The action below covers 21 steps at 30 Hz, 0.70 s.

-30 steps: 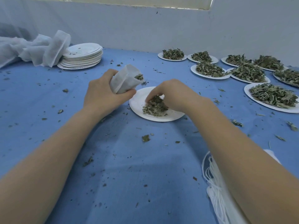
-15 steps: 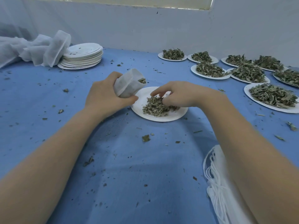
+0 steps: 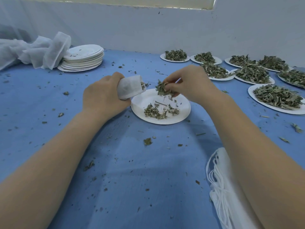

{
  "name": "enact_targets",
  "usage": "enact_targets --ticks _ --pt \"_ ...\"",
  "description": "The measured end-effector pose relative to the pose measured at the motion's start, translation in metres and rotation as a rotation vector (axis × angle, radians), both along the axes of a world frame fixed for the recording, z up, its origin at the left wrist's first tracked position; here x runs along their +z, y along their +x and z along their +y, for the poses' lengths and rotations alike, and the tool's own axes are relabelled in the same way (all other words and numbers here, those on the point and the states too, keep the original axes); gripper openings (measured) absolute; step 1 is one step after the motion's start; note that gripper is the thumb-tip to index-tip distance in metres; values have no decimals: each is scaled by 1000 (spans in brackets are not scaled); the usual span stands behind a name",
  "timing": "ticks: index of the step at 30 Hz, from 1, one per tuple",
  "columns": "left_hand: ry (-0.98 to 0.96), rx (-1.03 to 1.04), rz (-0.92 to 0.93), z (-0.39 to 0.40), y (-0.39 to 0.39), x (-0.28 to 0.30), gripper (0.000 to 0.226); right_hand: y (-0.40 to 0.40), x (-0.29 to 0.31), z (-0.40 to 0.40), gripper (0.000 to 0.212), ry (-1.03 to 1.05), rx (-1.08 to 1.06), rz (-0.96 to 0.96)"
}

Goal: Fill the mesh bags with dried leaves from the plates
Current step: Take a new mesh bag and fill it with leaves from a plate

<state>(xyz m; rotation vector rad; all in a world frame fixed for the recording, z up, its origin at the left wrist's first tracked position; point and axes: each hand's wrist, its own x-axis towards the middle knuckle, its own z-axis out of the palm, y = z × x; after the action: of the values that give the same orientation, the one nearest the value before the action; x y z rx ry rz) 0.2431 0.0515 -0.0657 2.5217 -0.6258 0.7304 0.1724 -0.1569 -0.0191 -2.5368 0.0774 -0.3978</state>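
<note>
At the far left a heap of white gauzy fabric (image 3: 33,48) lies crumpled against the pale wall (image 3: 132,30), its edge draped beside a stack of empty white plates (image 3: 82,58). The desk (image 3: 140,179) is covered in blue cloth, strewn all over with small leaf crumbs and flakes. Along the top of the wall runs a lighter, yellowish strip; what it belongs to cannot be told.

Left of centre, the left hand (image 3: 102,98) grips a small white mesh bag (image 3: 130,87), fingers curled round its body, the mouth turned to the right with a few leaves showing at the opening. The bag is held just above the left rim of the near plate (image 3: 184,111), a white one lying on the cloth with only a thin scatter of dried leaves (image 3: 155,112) left on it.

Above that plate, the right hand (image 3: 191,85) pinches a clump of dried leaves (image 3: 162,89) between its fingers, raised clear of the plate and a short way from the bag's mouth; a few bits hang or fall beneath the clump.

Further right, toward the wall, several full plates (image 3: 277,98) heaped with leaves stand in loose rows, some touching or overlapping at the rims. At the lower right, partly hidden by the right forearm, a pile of flat white bags with drawstring loops (image 3: 219,187) lies on the desk's near edge.
</note>
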Motion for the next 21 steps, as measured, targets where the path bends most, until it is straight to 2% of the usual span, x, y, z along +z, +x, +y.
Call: enact_targets --ticks 3,7,17,21 --pt "57 -7 -63 0 1 -1 43 -1 9 4 12 7 1 -79" --pt "81 -3 -147 -3 0 -3 40 -4 13 16 10 26 17 -72" --pt "27 31 -127 -18 -11 -5 45 -6 16 39 18 124 -17 29" --pt "13 -17 -157 -20 -13 -4 46 -7 14 43 14 134 41 -35"
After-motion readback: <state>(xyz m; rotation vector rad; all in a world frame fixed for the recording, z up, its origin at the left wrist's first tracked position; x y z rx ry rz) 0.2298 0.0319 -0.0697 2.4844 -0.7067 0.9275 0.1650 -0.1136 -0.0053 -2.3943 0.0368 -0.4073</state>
